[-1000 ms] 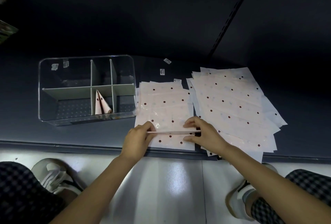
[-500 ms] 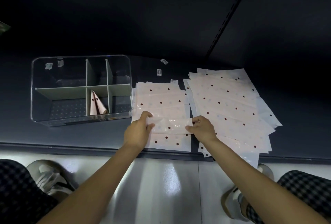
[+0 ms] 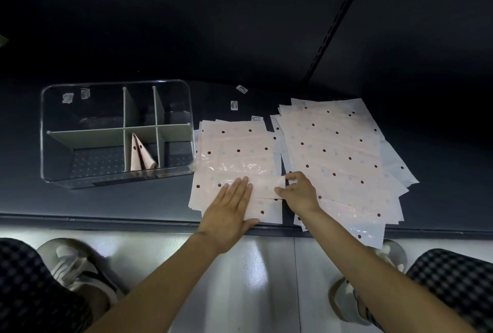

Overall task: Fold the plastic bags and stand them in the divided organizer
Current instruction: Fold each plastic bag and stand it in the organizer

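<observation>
Where the dark shelf (image 3: 112, 202) meets its front edge, two stacks of pink dotted plastic bags laid flat: near stack (image 3: 234, 151) just right of the organizer, far stack (image 3: 336, 151) fanned out beside it, the two nearly touching along their inner edges. On top of near stack, one bag being folded (image 3: 264, 186), its lower part turned up into a narrow band.

Left hand (image 3: 229, 207): flat, fingers straight and together, palm pressing down on the folded band and the stack under it. Right hand (image 3: 300, 191): fingers curled, thumb and fingertips pinching the right end of the folded band at the stack's right edge.

Clear divided organizer (image 3: 117, 132) at left on the shelf, grey dividers making several compartments. One folded bag (image 3: 140, 155), triangular, standing point-up in the narrow middle compartment of the front row, leaning a little. Remaining compartments: contents not discernible through glare.

Three small white labels (image 3: 234, 105) on the shelf behind the near stack. Below the shelf edge: pale floor (image 3: 240, 279), sneakers (image 3: 72, 266), checked trouser legs (image 3: 450, 279).
</observation>
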